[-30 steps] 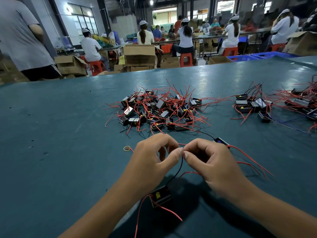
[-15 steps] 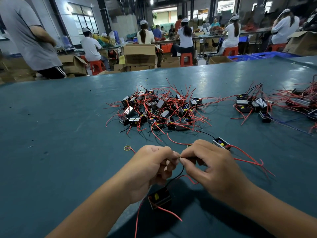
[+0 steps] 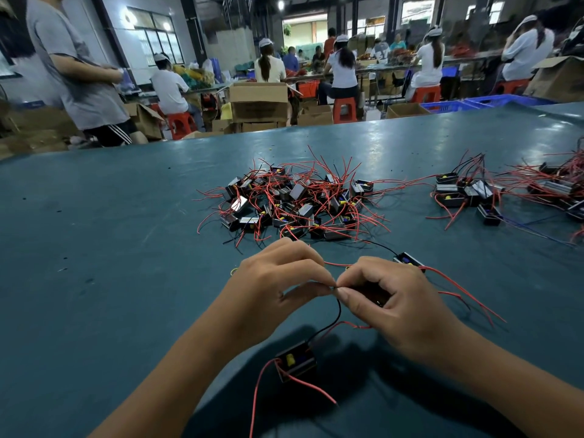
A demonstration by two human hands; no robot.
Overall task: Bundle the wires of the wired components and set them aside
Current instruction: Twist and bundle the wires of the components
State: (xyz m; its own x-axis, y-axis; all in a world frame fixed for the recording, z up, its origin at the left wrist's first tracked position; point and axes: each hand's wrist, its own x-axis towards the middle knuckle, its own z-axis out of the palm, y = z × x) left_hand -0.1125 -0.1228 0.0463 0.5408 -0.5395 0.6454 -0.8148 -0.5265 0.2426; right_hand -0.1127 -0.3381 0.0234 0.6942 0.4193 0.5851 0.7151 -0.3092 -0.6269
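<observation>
My left hand [image 3: 278, 286] and my right hand [image 3: 395, 298] meet fingertip to fingertip above the green table [image 3: 110, 279], both pinching a thin black wire [image 3: 337, 314]. That wire runs down to a small black component [image 3: 295, 363] with a yellow part and red leads, lying near me between my forearms. A second black component [image 3: 407, 260] with long red wires lies just beyond my right hand. What my right palm encloses is hidden.
A pile of black components with tangled red wires [image 3: 294, 200] lies mid-table. A smaller group [image 3: 467, 194] and more wired parts [image 3: 562, 188] sit at the right. A yellow rubber band [image 3: 233, 271] lies left of my left hand. Workers and cardboard boxes stand beyond the table.
Both hands have shifted slightly and my left fingers, curled tight half a second ago, now pinch with the thumb and forefinger extended. The near component has stayed in place.
</observation>
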